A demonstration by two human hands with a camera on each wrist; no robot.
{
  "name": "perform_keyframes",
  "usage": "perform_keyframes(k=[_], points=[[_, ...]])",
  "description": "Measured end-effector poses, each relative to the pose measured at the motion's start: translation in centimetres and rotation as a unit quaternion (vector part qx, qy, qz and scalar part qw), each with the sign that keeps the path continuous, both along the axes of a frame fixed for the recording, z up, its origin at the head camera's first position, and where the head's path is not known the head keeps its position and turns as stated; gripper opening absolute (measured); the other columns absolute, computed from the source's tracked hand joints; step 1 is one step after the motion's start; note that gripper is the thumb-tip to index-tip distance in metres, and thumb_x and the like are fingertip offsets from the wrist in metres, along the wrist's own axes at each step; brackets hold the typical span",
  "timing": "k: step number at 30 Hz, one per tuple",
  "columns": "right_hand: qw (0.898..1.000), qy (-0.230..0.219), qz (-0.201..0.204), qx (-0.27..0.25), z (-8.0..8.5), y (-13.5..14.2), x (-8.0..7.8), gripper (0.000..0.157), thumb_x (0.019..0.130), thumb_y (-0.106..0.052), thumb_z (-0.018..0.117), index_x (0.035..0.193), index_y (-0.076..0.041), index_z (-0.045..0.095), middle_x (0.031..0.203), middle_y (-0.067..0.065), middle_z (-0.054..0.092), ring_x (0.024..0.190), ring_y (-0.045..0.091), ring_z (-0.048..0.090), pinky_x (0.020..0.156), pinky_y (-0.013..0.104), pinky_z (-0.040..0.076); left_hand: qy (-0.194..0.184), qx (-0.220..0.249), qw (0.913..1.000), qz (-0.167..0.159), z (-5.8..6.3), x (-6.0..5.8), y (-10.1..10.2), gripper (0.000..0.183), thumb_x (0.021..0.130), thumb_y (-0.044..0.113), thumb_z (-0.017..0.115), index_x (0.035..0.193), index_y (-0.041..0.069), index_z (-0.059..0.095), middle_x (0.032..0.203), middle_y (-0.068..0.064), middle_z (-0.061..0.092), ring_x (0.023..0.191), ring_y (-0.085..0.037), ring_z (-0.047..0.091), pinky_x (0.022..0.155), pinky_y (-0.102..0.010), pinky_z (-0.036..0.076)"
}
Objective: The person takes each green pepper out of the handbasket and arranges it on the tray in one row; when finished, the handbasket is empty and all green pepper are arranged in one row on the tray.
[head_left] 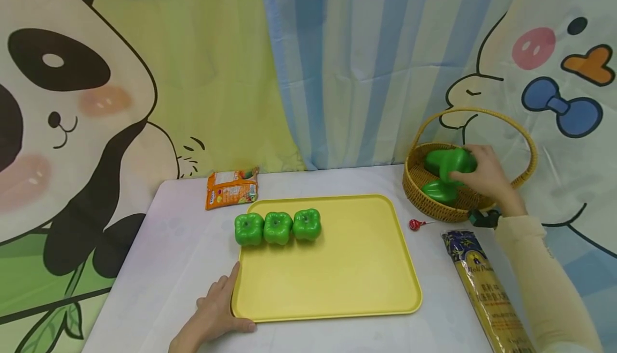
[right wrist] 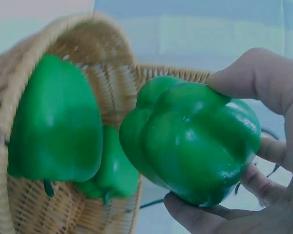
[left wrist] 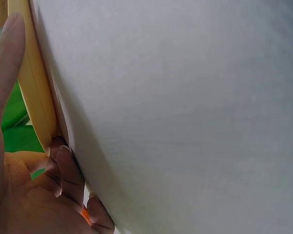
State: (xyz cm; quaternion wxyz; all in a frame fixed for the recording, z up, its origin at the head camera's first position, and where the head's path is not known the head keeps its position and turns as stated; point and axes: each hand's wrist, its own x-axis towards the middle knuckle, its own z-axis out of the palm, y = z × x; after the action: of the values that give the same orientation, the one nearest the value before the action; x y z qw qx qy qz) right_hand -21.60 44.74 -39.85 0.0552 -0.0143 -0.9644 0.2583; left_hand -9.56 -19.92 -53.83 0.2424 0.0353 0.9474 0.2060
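My right hand [head_left: 487, 173] grips a green bell pepper [right wrist: 195, 141], thumb on one side and fingers on the other, at the mouth of a wicker basket [head_left: 426, 208]. Two more green peppers lie inside; the right wrist view shows a large pepper [right wrist: 56, 122] and a partly hidden pepper [right wrist: 118, 168]. At the yellow tray's [head_left: 328, 278] near left corner, my left hand [head_left: 212, 306] rests with thumb along the front edge and index finger along the left edge. Three green peppers [head_left: 278, 228] form a row at the tray's back left, the leftmost overlapping its edge.
An orange snack packet [head_left: 232, 188] lies behind the tray's left corner. Right of the tray are a red lollipop [head_left: 415, 225] and a long pasta packet [head_left: 487, 294], beside my right forearm. The basket's tall handle [head_left: 474, 110] arches over its opening. A printed curtain hangs behind the table.
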Motion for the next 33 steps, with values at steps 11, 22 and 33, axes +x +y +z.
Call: perform_keyframes(k=[11, 22, 33], points=[[0.997, 0.056, 0.05, -0.013, 0.6, -3.7, 1.4, 0.079, 0.086, -0.023, 0.076, 0.148, 0.004, 0.035, 0.142, 0.036, 0.028, 0.112, 0.05, 0.042, 0.083, 0.066, 0.042, 0.012, 0.001, 0.9999, -0.002, 0.2, 0.3, 0.0, 0.152, 0.045, 0.072, 0.089, 0.162, 0.012, 0.013, 0.136, -0.017, 0.052, 0.118, -0.032, 0.05, 0.085, -0.063, 0.04], [0.987, 0.098, 0.106, -0.066, 0.4, -6.7, 2.3, 0.072, 0.08, -0.005, 0.078, 0.14, 0.005, 0.039, 0.135, 0.029, 0.039, 0.109, 0.043, 0.05, 0.085, 0.064, 0.047, 0.013, 0.005, 0.9999, 0.004, -0.2, 0.3, 0.0, 0.152, 0.044, 0.073, 0.088, 0.163, 0.014, 0.013, 0.136, -0.017, 0.052, 0.117, -0.03, 0.05, 0.084, -0.059, 0.04], [0.981, 0.065, 0.131, -0.13, 0.1, -9.2, 2.4, 0.081, 0.08, -0.002, 0.079, 0.145, 0.001, 0.031, 0.142, 0.029, 0.037, 0.117, 0.054, 0.057, 0.089, 0.058, 0.053, 0.008, 0.004, 1.0, -0.001, 0.0, 0.3, 0.0, 0.151, 0.046, 0.073, 0.088, 0.163, 0.014, 0.012, 0.137, -0.018, 0.051, 0.119, -0.033, 0.05, 0.085, -0.062, 0.04]])
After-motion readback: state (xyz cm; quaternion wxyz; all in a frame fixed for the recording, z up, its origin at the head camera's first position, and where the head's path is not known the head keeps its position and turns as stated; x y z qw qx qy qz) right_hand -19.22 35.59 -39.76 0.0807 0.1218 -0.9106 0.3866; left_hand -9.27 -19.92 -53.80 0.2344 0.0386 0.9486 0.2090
